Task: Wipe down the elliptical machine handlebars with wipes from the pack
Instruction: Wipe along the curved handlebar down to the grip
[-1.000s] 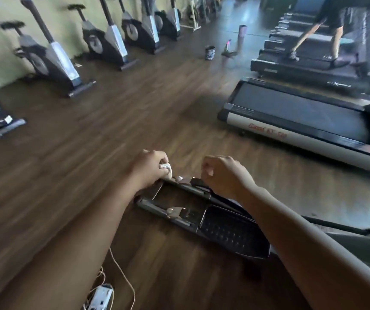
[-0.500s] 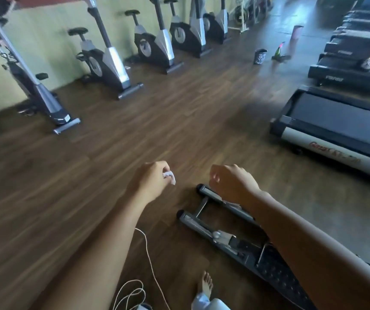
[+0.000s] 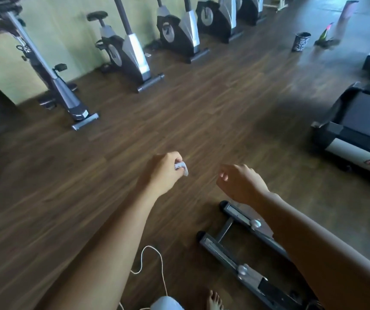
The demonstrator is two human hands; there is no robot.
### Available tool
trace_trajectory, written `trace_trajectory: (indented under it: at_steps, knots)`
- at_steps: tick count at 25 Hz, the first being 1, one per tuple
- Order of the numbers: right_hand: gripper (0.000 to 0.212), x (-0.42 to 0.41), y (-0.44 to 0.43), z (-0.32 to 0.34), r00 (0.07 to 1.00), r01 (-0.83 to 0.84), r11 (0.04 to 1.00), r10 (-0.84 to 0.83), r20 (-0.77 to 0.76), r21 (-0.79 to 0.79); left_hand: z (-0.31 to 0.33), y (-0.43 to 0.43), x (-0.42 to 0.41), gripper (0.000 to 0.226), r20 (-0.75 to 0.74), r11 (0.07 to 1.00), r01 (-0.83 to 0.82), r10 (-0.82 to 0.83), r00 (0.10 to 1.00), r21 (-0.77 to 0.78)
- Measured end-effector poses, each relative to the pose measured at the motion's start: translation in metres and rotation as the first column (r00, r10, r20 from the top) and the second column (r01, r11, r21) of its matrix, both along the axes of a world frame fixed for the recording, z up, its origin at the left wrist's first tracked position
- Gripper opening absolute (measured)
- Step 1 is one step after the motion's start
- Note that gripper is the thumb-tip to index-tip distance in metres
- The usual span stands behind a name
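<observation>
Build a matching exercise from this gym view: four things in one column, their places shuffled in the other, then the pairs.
Things
1. wipe
2. white cable
3. patterned cup
4. treadmill

Places
A. at the right edge of the view, red lettering on its side
B. pinched in the left hand
C. standing far back on the floor, upper right
D. lying in loops near the bare foot

Pairs: 1-B, 2-D, 3-C, 4-A
</observation>
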State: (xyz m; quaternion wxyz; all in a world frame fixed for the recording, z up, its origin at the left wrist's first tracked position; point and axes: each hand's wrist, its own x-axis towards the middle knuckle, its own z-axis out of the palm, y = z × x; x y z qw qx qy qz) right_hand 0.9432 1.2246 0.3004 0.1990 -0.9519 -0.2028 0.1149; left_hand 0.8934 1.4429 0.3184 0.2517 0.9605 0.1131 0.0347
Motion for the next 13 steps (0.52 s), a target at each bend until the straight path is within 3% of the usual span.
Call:
trace_trajectory:
  at_steps: [5,13]
  knots:
    - [0.011,0.093,0.033,-0.002,0.996,0.057,0.998,-0.057,0.062,-0.01,-0.014,0.036,0.103,0.008,0.005,0.999,0.025,-0.024,1.0,-0.025]
    - [0.015,0.206,0.09,0.005,0.917,0.333,0.942,-0.335,0.217,0.045,-0.014,0.081,0.296,0.006,0.059,0.943,0.311,-0.306,0.95,-0.119]
